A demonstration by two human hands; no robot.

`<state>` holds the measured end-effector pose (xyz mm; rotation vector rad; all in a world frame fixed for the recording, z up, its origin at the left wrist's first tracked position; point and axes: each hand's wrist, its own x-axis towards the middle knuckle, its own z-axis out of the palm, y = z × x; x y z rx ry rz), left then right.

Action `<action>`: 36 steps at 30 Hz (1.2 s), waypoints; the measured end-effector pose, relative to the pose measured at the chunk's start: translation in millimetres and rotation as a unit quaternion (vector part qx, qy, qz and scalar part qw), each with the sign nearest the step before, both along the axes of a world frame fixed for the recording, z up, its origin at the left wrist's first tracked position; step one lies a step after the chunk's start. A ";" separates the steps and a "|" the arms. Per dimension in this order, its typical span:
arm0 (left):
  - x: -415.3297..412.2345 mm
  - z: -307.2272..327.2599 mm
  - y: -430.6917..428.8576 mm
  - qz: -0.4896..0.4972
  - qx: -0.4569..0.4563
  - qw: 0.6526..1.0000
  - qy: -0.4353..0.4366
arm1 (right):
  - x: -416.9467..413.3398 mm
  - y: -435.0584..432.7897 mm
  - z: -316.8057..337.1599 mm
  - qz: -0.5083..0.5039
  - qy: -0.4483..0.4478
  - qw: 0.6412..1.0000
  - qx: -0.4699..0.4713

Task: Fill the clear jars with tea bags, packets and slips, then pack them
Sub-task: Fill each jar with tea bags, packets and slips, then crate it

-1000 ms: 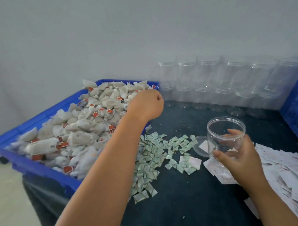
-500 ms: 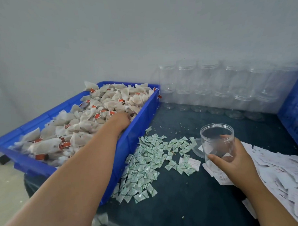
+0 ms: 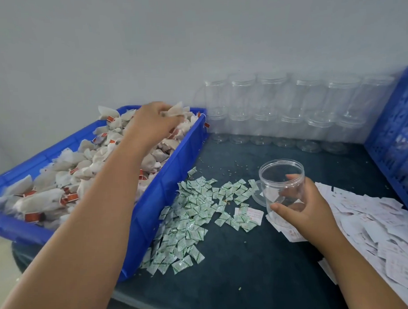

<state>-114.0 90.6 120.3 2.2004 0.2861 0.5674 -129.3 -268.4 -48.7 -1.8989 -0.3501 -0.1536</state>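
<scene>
1. Pinching one tea bag (image 3: 175,111) between the curled fingertips of the left hand (image 3: 149,126), just above the heaped tea bags (image 3: 83,172) near the far right corner of the blue tray (image 3: 153,202).
2. Wrapping the right hand (image 3: 309,210) round the lower wall of the clear jar (image 3: 281,181), thumb on the near side and the fingers showing through the plastic on the far side.
3. Holding it upright, mouth open, at the left fringe of the paper slips (image 3: 374,222), with a clear lid (image 3: 257,196) just beside it on the left. Not telling whether its base is touching the slips.
4. Reaching across the green-and-white packets (image 3: 191,212), which are spreading from the tray's right wall towards the jar.
5. Leaving bare dark tabletop (image 3: 248,268) between the two forearms at the near edge, and again behind the jar.
6. Facing two tiers of stacked jars (image 3: 278,112) along the back wall, with a blue crate (image 3: 396,129) closing the right side and the tray overhanging the left edge.
</scene>
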 end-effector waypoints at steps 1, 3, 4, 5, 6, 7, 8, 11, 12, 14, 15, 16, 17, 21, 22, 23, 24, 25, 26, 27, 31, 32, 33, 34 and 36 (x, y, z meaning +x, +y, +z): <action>-4.4 9.1 -16.4 -0.041 0.016 0.999 0.001 | -0.3 0.2 -0.7 0.009 0.004 1.000 -0.003; -14.1 19.6 -54.1 -0.123 0.054 0.991 0.007 | -1.4 1.0 -1.4 0.027 0.007 1.000 -0.011; -18.4 20.3 -73.8 -0.161 0.079 0.984 0.016 | -1.8 1.6 -1.3 0.035 0.005 0.999 -0.014; -21.6 16.9 -92.4 -0.196 0.110 0.974 0.029 | -2.5 2.4 -1.1 0.040 0.002 0.999 -0.015; -23.9 10.1 -109.3 -0.222 0.141 0.964 0.044 | -3.3 3.2 -0.8 0.043 0.001 0.999 -0.014; -24.8 -0.4 -124.7 -0.240 0.166 0.955 0.055 | -4.1 4.0 -0.2 0.043 0.001 0.999 -0.010; -26.0 -11.6 -137.4 -0.251 0.182 0.949 0.065 | -5.0 4.7 0.4 0.043 0.003 0.999 -0.003; -26.5 -41.1 -156.8 -0.257 0.184 0.943 0.102 | -6.9 5.4 2.4 0.044 0.002 0.999 0.020; -26.9 -45.0 -158.0 -0.261 0.163 0.945 0.111 | -7.7 5.1 3.3 0.041 0.002 0.999 0.027; -25.6 -45.5 -156.5 -0.273 0.105 0.949 0.119 | -8.4 4.8 4.0 0.038 -0.007 0.999 0.032; -24.1 -44.6 -155.7 -0.281 0.098 0.947 0.121 | -8.0 4.7 3.4 0.037 -0.012 0.999 0.031; -23.6 -42.9 -156.1 -0.289 0.111 0.943 0.125 | -7.5 4.9 2.6 0.038 -0.015 0.999 0.029; -23.6 -42.1 -157.2 -0.296 0.132 0.937 0.129 | -6.7 5.3 1.9 0.041 -0.018 0.999 0.027; -30.9 -30.5 -154.1 -0.290 0.144 0.940 0.105 | -7.0 6.0 2.7 0.040 -0.015 0.998 0.040; -32.5 -23.4 -146.8 -0.270 0.143 0.948 0.086 | -7.5 5.2 3.0 0.036 -0.016 0.998 0.043; -32.2 -15.6 -136.0 -0.245 0.148 0.955 0.071 | -7.6 4.2 3.0 0.032 -0.015 0.998 0.044; -32.1 -6.5 -122.8 -0.220 0.163 0.959 0.068 | -7.7 3.1 2.9 0.030 -0.013 0.999 0.043; -31.3 2.2 -107.3 -0.199 0.189 0.958 0.085 | -7.4 2.2 2.7 0.029 -0.010 0.999 0.041; -31.3 11.0 -91.2 -0.181 0.234 0.947 0.124 | -6.8 1.7 2.0 0.028 -0.008 0.999 0.039; -30.5 17.5 -74.2 -0.162 0.289 0.927 0.175 | -6.0 1.3 1.2 0.029 -0.007 0.999 0.037; -24.5 18.0 -9.3 -0.042 0.368 0.876 0.308 | -4.6 1.0 -0.1 0.033 -0.003 0.999 0.017; -23.0 11.9 4.1 -0.013 0.371 0.871 0.321 | -5.3 1.1 0.4 0.036 -0.003 0.999 0.013; -22.8 3.9 15.7 0.008 0.378 0.860 0.342 | -6.5 1.6 1.4 0.039 -0.003 0.999 0.011; -24.2 -5.5 25.5 0.018 0.384 0.845 0.373 | -8.1 2.3 2.6 0.041 -0.003 0.999 0.009; -29.0 -26.0 38.2 -0.008 0.374 0.803 0.464 | -10.4 3.4 4.7 0.041 -0.006 0.999 0.005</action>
